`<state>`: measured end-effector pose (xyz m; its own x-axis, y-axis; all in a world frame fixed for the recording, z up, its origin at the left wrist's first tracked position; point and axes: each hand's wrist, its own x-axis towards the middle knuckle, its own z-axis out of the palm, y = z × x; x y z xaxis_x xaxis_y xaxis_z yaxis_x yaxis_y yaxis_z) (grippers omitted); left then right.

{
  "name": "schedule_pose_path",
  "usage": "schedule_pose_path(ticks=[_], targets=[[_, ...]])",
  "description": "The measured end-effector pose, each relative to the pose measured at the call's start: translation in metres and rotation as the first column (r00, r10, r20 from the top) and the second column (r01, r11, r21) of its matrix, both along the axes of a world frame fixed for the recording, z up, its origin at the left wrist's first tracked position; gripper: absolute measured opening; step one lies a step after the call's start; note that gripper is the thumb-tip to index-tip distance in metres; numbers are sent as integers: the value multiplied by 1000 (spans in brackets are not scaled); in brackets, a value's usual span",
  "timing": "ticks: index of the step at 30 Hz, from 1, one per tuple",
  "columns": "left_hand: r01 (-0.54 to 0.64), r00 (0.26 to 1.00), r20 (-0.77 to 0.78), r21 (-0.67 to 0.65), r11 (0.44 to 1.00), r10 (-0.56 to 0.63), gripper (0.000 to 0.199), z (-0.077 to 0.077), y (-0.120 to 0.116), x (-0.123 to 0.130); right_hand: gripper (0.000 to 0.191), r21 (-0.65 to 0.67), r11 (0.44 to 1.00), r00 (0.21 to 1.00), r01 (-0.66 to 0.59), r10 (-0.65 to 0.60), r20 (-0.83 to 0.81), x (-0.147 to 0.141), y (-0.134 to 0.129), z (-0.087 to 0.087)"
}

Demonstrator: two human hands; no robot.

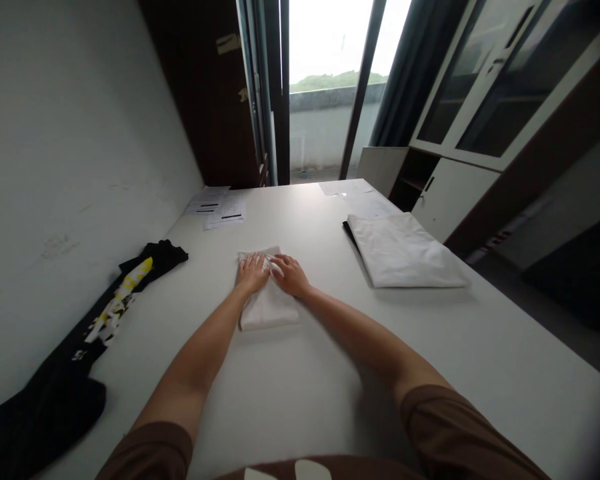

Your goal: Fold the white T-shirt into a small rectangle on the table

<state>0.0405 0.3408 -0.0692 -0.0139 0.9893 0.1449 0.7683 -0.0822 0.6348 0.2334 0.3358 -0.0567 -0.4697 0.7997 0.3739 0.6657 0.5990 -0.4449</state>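
Note:
A white cloth (269, 310), folded into a small rectangle, lies flat on the white table in front of me. My left hand (253, 272) rests palm down on its far left part, fingers stretched forward. Beside it, my right hand (291, 275) lies over the cloth's far right edge, its fingers slightly bent and pointing left toward the left hand. Both hands are open and touch the cloth from above. The part of the cloth beneath them is hidden.
A larger folded white cloth (405, 253) lies at the right, with something black under its left edge. A black garment with a yellow and white print (55, 393) stretches along the left wall. Paper sheets (227, 210) lie at the far left. Cabinets (460, 173) stand beyond the right edge.

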Motion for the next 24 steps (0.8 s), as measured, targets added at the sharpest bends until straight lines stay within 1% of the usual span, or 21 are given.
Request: schedule_pose_path(ticks=[2, 4, 7, 9, 11, 14, 16, 18, 19, 21, 22, 24], targets=[[0, 995, 99, 35, 999, -3, 49, 3, -1, -1, 42, -44, 998, 997, -52, 55, 57, -6, -5, -3], [-5, 984, 181, 74, 997, -8, 43, 7, -5, -1, 43, -70, 996, 992, -55, 62, 112, -10, -4, -5], [-4, 978, 208, 114, 993, -20, 35, 12, -21, 1, 47, -91, 995, 984, -28, 44, 172, -11, 2, -8], [6, 972, 232, 130, 991, -36, 36, 12, -40, 1, 50, -109, 994, 979, -19, 41, 199, -10, 8, -9], [24, 954, 292, 137, 990, -63, 39, 12, -64, 1, 53, -128, 992, 976, -10, 38, 214, -8, 15, -10], [93, 932, 337, 129, 987, -131, 46, 14, -104, -2, 58, -165, 986, 974, 10, 28, 225, -8, 28, -12], [184, 932, 294, 118, 976, -211, 47, 18, -128, -3, 61, -186, 982, 973, 15, 29, 230, -9, 37, -13], [322, 921, 197, 106, 941, -337, 48, 24, -148, -3, 63, -199, 980, 971, 15, 33, 236, -11, 43, -14], [400, 904, 125, 96, 912, -409, 50, 26, -155, -2, 63, -202, 979, 971, 15, 34, 238, -11, 45, -14], [532, 847, -40, 55, 845, -531, 55, 32, -167, 2, 62, -193, 981, 972, 19, 27, 235, -10, 45, -12], [576, 814, -111, 32, 817, -570, 58, 34, -170, 4, 60, -178, 984, 973, 24, 18, 229, -10, 44, -11], [626, 766, -193, 6, 780, -613, 62, 37, -173, 8, 55, -129, 991, 979, 28, -1, 204, -7, 40, -9]])
